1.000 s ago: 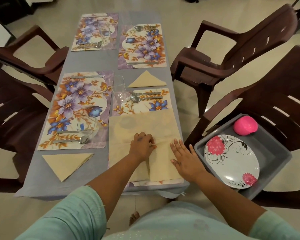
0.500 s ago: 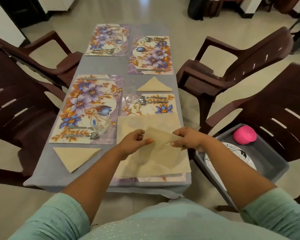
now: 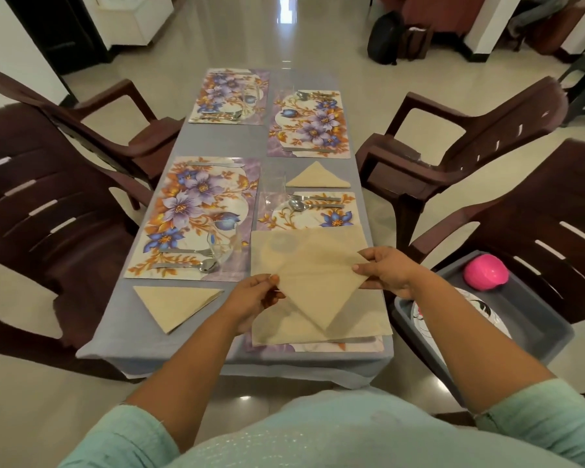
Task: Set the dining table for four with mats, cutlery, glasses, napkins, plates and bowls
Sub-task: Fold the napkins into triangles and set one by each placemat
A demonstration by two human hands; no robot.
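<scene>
Since half a second ago the beige napkin has gone from a loose, half-raised fold to a taut triangle with its point hanging toward the person. Left hand pinches the triangle's left corner and right hand pinches its right corner, so the napkin spans the gap between the 2 hands. It is held just above another unfolded beige napkin, which lies spread over the near-right placemat on the bench. 2 folded triangles already lie on the bench: 1 at the near-left corner beside the near-left placemat, 1 between the 2 right-hand mats. A fork and spoon rest at the far edge of the near-right placemat.
</scene>
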